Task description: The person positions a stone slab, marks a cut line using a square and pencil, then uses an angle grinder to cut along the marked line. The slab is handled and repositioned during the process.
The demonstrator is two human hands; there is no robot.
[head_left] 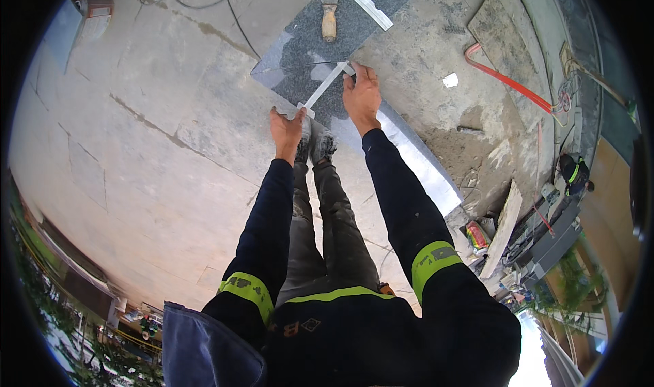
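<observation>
A narrow pale straight strip [325, 87], ruler-like but too small to name surely, lies slantwise across a dark grey speckled stone slab [286, 50]. My left hand [286, 129] pinches its near end at the slab's edge. At the far end, my right hand [362, 98] has thumb and fingers closed on the strip and rests over the slab. A thin dark line crosses the stone beside that end. Farther up the slab lie a scraper [329, 23] with a worn wooden handle and a metal square [368, 7].
Under my right forearm extends a shiny pale sheet or slab [422, 162]. A dark cable [228, 9] curls over the concrete floor at the upper left. Rightward are a red-orange conduit [507, 80], a white scrap [450, 80], rubble and a plank [503, 227]. Another person [574, 172] is far right.
</observation>
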